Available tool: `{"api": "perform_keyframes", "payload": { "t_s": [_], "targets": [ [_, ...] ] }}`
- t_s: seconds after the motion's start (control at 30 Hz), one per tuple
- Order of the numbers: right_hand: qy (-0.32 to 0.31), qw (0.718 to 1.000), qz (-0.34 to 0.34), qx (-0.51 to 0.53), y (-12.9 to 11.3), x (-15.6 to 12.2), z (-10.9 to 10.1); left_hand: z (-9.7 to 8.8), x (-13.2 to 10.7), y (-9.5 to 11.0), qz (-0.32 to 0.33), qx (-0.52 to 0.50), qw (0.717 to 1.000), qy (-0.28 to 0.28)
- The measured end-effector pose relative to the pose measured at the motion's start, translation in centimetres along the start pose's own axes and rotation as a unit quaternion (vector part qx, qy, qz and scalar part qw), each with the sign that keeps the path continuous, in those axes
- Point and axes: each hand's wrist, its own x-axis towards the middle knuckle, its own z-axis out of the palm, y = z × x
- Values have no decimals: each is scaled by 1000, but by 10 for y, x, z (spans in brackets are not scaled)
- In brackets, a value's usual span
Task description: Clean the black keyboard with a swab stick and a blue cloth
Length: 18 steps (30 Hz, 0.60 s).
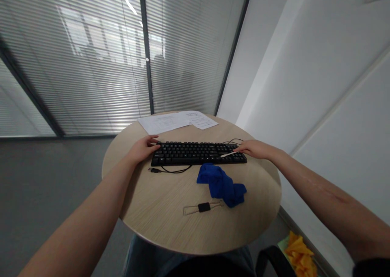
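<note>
A black keyboard lies across the middle of the round table. My left hand grips its left end, the thumb near the keys and the fingers round the back corner. Over the number keys, my right hand pinches a white cotton swab, whose tip points left and rests on or just above the keys. In front of the keyboard is a crumpled blue cloth. The keyboard's cable, with its plug, curls out at the front left.
Printed paper sheets lie at the table's far edge. A black binder clip sits near the front. Blinds-covered glass stands behind, a white wall at right. Yellow material and a black chair arm are at lower right.
</note>
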Motion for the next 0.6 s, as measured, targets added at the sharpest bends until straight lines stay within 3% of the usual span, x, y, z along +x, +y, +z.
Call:
{"api": "perform_keyframes", "payload": {
  "t_s": [0.6],
  "targets": [
    [16, 999, 5, -31, 30, -23, 9, -1, 2, -2, 14, 11, 1000, 11]
  ]
}}
